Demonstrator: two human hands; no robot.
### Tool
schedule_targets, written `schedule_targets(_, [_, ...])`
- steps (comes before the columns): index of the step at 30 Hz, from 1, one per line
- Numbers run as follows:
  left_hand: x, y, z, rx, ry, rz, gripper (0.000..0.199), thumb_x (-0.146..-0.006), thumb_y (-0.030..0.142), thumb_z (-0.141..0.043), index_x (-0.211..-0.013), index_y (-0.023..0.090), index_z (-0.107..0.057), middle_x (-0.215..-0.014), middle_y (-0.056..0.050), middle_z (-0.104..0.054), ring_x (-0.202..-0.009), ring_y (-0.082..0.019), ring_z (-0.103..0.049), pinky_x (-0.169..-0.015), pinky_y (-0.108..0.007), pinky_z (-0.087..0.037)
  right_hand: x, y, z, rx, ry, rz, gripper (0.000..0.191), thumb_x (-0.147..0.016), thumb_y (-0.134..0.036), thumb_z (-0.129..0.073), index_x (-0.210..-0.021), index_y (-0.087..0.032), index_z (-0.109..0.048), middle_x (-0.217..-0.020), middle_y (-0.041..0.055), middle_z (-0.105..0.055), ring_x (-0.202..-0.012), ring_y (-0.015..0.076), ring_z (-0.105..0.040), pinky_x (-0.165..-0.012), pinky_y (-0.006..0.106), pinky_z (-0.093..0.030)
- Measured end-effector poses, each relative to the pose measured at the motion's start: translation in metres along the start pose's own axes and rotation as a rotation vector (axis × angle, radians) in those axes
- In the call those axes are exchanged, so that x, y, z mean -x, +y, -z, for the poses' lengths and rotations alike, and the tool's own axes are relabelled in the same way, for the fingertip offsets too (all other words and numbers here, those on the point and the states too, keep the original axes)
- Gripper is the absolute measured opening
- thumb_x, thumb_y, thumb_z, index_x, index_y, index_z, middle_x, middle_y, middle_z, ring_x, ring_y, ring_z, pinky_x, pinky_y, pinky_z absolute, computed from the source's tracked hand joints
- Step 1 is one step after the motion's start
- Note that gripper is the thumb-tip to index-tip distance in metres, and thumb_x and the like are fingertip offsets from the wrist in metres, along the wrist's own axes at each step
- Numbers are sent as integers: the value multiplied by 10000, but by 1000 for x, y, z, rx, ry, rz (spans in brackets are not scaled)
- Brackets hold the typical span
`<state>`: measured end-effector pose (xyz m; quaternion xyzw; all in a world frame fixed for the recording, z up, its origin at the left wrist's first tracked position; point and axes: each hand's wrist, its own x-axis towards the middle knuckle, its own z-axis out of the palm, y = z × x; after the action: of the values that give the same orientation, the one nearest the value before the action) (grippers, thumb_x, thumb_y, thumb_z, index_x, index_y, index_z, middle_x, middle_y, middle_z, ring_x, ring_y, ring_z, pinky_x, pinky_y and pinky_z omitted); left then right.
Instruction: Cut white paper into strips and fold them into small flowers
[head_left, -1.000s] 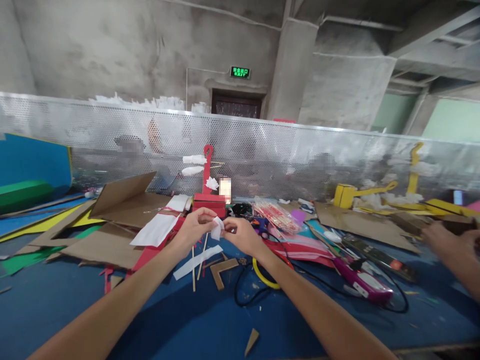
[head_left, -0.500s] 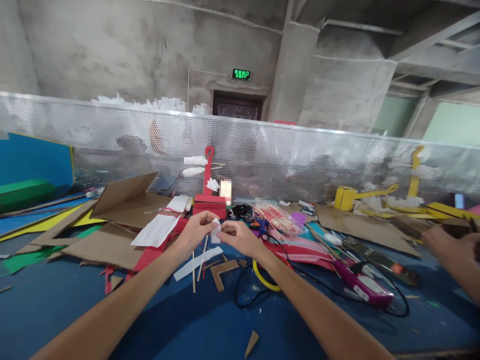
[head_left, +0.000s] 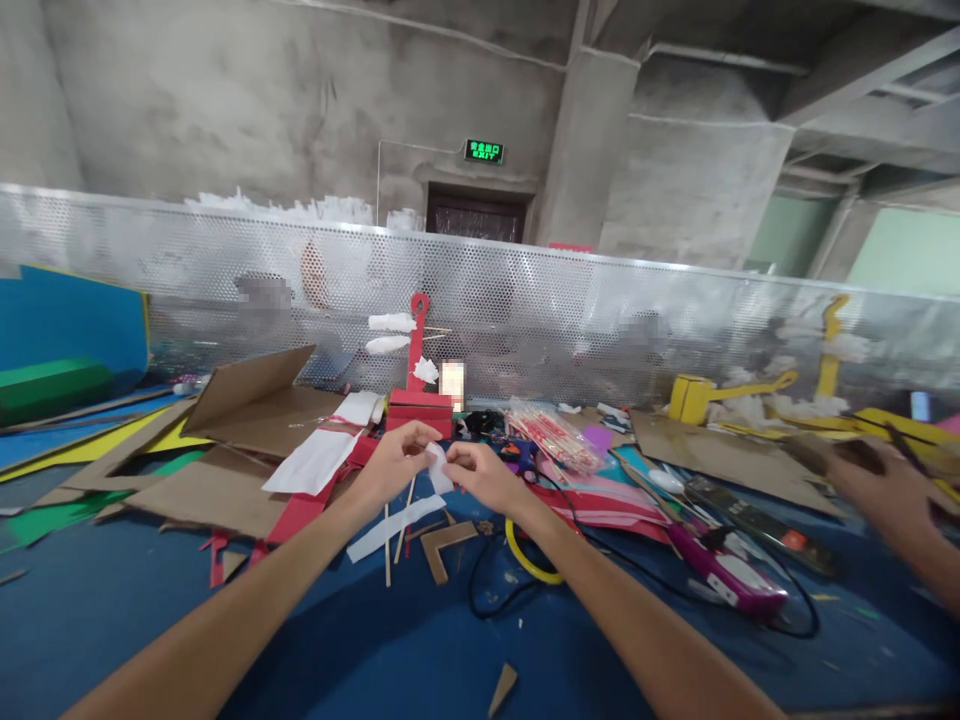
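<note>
Head view: a perforated metal screen (head_left: 540,320) is running across the far side of the blue tabletop (head_left: 397,650), closing off the back. We are reaching in over the near part of the table, where blue surface is showing beneath and between our forearms, so we are judging the room toward us to be wider than the room ahead. Folded cardboard (head_left: 262,385) is crowding the left, its raised flap leaning up, while a co-worker's hand (head_left: 877,485) is working well apart on the far right. Our left hand (head_left: 396,465) and right hand (head_left: 491,480) are staying close together, fingertips nearly meeting, just in front of the red box (head_left: 420,410). Nearer us, a white paper strip (head_left: 396,528) is lying across thin wooden sticks (head_left: 388,560), beside an L-shaped cardboard piece (head_left: 437,548); a black cable (head_left: 484,611) is looping near the right forearm, where a sleeve or wrist could be catching. Smallest of all, a white paper piece (head_left: 440,470) is sitting between our fingertips, pinched from both sides. It is now slanting toward the right hand, having stood more upright a moment ago, which is suggesting we are turning or reshaping it; our fingers are hiding its exact folds.
</note>
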<state>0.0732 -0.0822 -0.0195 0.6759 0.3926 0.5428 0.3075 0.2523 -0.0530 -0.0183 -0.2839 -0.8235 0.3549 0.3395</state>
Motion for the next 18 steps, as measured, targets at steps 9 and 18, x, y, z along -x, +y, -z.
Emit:
schedule_targets(9, [2,2,-1,-40,-5,46,175,-748,210,-548,-903,157,-610,-796,-28,-632,-721,-138,-576,-662,-255,-442,2,-2,3,38,-42,6,54,-779,-203,-527,-748,-166,-550,-624,-26,-560,-560,104,-526,-544,201,-382])
schedule_targets(18, [1,-1,3,-116,-131,-22,172,-752,238,-571,-900,165,-623,-784,-31,-643,-709,-147,-580,-660,-262,-437,3,0,6,92,-80,-5,65,-750,-183,-543,-691,-156,-548,-557,-48,-499,-512,80,-446,-493,188,-306])
